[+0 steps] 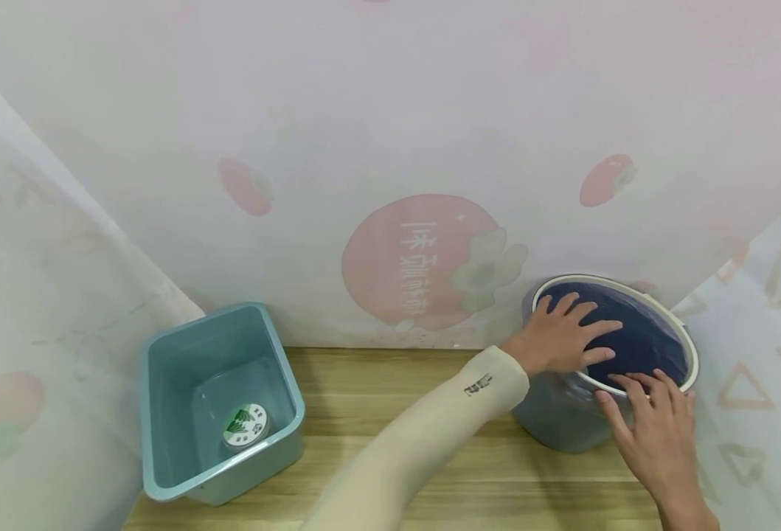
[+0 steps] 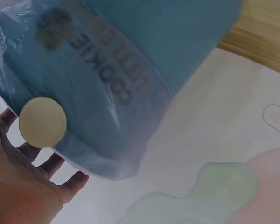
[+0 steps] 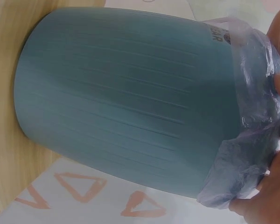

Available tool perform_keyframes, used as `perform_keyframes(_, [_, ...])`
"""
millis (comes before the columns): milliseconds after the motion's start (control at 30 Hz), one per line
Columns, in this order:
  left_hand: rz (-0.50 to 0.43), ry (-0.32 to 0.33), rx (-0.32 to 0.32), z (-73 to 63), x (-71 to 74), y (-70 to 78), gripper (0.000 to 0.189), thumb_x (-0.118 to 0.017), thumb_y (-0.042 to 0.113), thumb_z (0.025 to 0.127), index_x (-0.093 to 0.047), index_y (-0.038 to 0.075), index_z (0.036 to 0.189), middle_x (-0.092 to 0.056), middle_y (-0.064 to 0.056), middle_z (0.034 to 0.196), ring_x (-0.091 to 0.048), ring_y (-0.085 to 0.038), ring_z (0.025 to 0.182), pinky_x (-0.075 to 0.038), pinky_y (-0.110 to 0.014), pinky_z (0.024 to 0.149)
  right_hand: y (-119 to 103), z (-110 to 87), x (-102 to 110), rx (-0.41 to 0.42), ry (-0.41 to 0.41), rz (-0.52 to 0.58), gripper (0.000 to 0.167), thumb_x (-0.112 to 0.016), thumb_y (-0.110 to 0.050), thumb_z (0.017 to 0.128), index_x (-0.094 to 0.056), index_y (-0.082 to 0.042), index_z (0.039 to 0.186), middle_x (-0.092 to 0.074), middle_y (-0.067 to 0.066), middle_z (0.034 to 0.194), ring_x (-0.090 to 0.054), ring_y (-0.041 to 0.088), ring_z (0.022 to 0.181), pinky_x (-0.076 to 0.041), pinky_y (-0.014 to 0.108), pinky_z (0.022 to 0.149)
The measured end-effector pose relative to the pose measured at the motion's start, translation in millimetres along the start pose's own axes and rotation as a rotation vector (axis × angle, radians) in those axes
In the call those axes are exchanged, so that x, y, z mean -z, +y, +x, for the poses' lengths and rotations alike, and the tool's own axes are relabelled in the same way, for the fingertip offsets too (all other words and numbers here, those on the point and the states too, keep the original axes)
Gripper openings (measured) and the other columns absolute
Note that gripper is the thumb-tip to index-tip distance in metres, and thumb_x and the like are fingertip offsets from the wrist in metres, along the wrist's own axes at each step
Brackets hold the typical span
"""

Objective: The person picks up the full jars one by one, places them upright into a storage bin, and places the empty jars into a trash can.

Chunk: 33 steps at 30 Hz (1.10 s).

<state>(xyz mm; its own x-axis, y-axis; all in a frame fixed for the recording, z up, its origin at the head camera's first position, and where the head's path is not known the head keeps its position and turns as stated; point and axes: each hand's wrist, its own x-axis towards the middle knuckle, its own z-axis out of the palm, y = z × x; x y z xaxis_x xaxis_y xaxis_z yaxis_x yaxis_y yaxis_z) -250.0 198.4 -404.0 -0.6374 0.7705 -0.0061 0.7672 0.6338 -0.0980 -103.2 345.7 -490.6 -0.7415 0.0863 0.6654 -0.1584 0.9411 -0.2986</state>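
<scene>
A blue-green trash can [image 1: 563, 420] with a cream rim ring [image 1: 694, 361] stands at the right, lined with a dark, thin trash bag [image 1: 649, 332]. Over the can's left edge my left hand [image 1: 556, 339] spreads its straight fingers across the opening. My right hand [image 1: 658, 439] grips the near right rim, fingers bent over it and thumb on the outside. In the right wrist view, the bag's translucent edge [image 3: 233, 165] hangs folded outside the can. The left wrist view shows a round cream disc [image 2: 42, 122] at the rim beside my left fingers.
A rectangular teal basin [image 1: 198, 332] sits at the left of the wooden table [image 1: 337, 413]. Inside it lies a round white-and-green container [image 1: 247, 425]. Behind the table hangs a pale cloth [image 1: 377, 133] printed with strawberries, and similar sheets flank both sides.
</scene>
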Motion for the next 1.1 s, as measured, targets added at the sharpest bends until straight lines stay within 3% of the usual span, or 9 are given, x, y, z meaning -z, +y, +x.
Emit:
perform_keyframes(433, [0.012, 0.059, 0.013, -21.0, -8.9, -35.6, 0.062, -0.019, 0.072, 0.112, -0.012, 0.056, 0.172, -0.019, 0.010, 0.183, -0.016, -0.024, 0.171, -0.028, -0.052, 0.134, 10.0, 5.5, -2.7, 0.044, 0.021, 0.000, 0.061, -0.061, -0.060, 0.108, -0.074, -0.002, 0.123, -0.066, 0.029, 0.128, -0.048, 0.064, 0.135, -0.023, 0.089, 0.115])
perform_keyframes(700, [-0.044, 0.091, 0.006, -36.5, -14.7, -53.3, 0.061, -0.025, 0.069, 0.114, -0.017, 0.053, 0.172, -0.021, 0.005, 0.183, -0.018, -0.024, 0.170, -0.027, -0.057, 0.133, 13.7, 9.8, -0.7, 0.055, 0.015, -0.007, 0.061, -0.062, -0.058, 0.107, -0.074, -0.002, 0.127, -0.066, 0.032, 0.134, -0.048, 0.066, 0.134, -0.030, 0.084, 0.104])
perform_keyframes(767, [-0.055, 0.104, 0.012, -40.5, -16.3, -57.9, 0.061, -0.025, 0.069, 0.114, -0.018, 0.053, 0.172, -0.022, 0.005, 0.182, -0.020, -0.025, 0.169, -0.028, -0.057, 0.133, 14.2, 10.1, 0.3, 0.033, -0.007, -0.007, 0.057, -0.066, -0.053, 0.107, -0.073, -0.003, 0.131, -0.064, 0.033, 0.138, -0.047, 0.065, 0.137, -0.027, 0.085, 0.110])
perform_keyframes(867, [-0.034, 0.125, 0.027, -46.2, -18.7, -65.4, 0.060, -0.026, 0.068, 0.114, -0.020, 0.054, 0.172, -0.026, 0.004, 0.181, -0.025, -0.025, 0.167, -0.032, -0.057, 0.131, 14.0, 9.7, 1.6, -0.027, -0.060, -0.006, 0.054, -0.070, -0.048, 0.105, -0.070, -0.006, 0.139, -0.062, 0.032, 0.144, -0.043, 0.061, 0.145, -0.012, 0.087, 0.121])
perform_keyframes(967, [-0.012, 0.134, 0.048, -51.6, -21.1, -73.5, 0.059, -0.028, 0.068, 0.114, -0.021, 0.054, 0.171, -0.029, 0.004, 0.179, -0.027, -0.026, 0.166, -0.035, -0.058, 0.128, 12.7, 10.4, 2.4, -0.074, -0.099, -0.009, 0.056, -0.071, -0.048, 0.104, -0.067, -0.009, 0.144, -0.060, 0.029, 0.149, -0.039, 0.057, 0.151, 0.002, 0.087, 0.123])
perform_keyframes(1100, [-0.002, 0.130, 0.074, -59.8, -25.4, -84.0, 0.060, -0.026, 0.069, 0.114, -0.019, 0.054, 0.171, -0.028, 0.005, 0.180, -0.027, -0.027, 0.166, -0.034, -0.059, 0.129, 10.2, 13.8, 3.4, -0.075, -0.085, -0.001, 0.060, -0.074, -0.048, 0.101, -0.066, -0.010, 0.147, -0.060, 0.026, 0.150, -0.038, 0.054, 0.152, 0.004, 0.087, 0.123])
